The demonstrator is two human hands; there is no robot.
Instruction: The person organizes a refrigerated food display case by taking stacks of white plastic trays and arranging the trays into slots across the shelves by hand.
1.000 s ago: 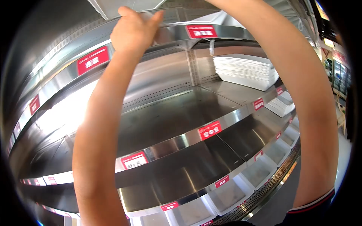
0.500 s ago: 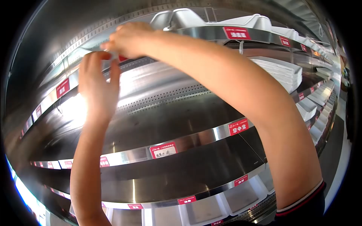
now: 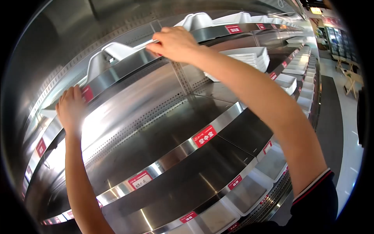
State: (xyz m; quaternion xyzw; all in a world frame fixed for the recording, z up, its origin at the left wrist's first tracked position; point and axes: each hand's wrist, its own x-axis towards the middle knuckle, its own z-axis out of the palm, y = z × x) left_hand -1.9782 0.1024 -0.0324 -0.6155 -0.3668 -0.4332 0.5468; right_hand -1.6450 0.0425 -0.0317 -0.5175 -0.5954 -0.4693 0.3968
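My right hand (image 3: 171,43) is raised to the top shelf, its thumb and fingers closed on the near rim of a white tray (image 3: 119,50). My left hand (image 3: 72,107) is at the same shelf's edge further left, fingers bent over the top near a red label (image 3: 87,94). Whether those fingers hold a tray rim is hidden. The white tray stands on the shelf between my two hands, partly behind the metal front strip (image 3: 117,74).
More white trays (image 3: 196,21) line the top shelf to the right. A stack of white trays (image 3: 245,58) is on the shelf below. Lower down, white bins (image 3: 249,191) sit behind red labels. A walkway (image 3: 331,117) and wooden stands (image 3: 352,82) are at the far right.
My hands were close together at the shelf edge and are now apart, the right one further right and the left one lower left. A white tray now shows between them. The view has tilted.
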